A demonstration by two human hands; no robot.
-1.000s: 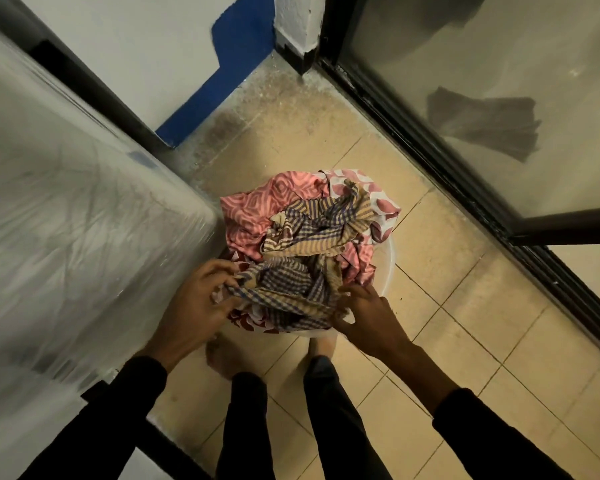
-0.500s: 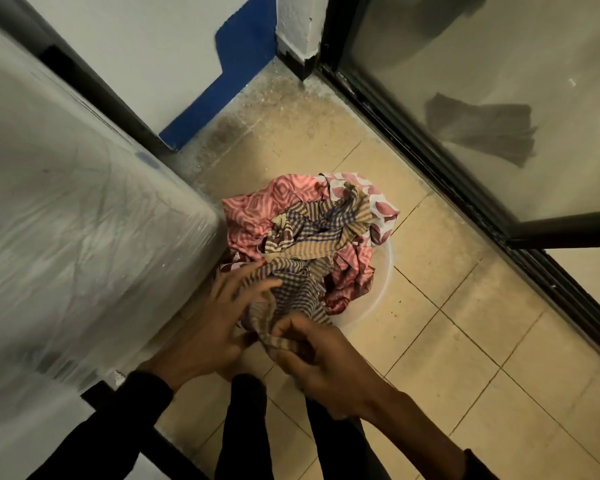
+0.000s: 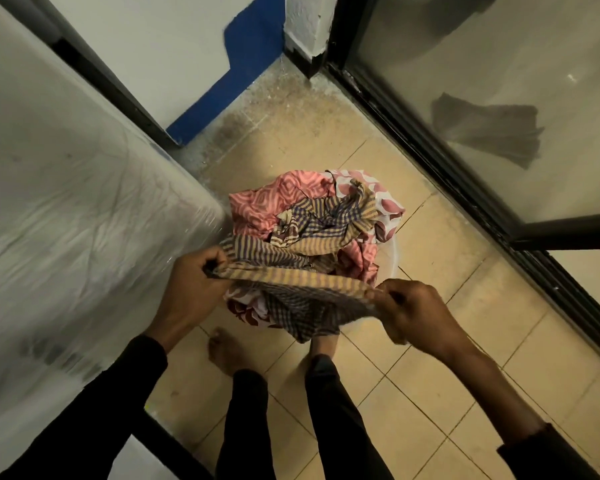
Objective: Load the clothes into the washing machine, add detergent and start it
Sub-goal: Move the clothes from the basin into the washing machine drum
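Observation:
A white basin (image 3: 392, 261) on the tiled floor holds a heap of clothes: a pink patterned garment (image 3: 274, 199), a red-and-white one (image 3: 385, 199) and a blue-and-tan checked cloth (image 3: 312, 244). My left hand (image 3: 191, 289) grips one end of the checked cloth's edge and my right hand (image 3: 409, 310) pinches the other end, stretching it between them above the basin. The rest of the cloth trails back into the heap. The washing machine (image 3: 66, 237), wrapped in clear plastic, fills the left side.
A glass door with a dark frame (image 3: 430, 140) runs along the right. A white wall with a blue painted base (image 3: 232, 84) stands behind the basin. My bare feet (image 3: 229, 348) stand on the beige tiles just in front of the basin.
Both hands have lifted the checked cloth out of the heap and moved apart, spreading its edge taut between them; one second ago they were only reaching into the pile.

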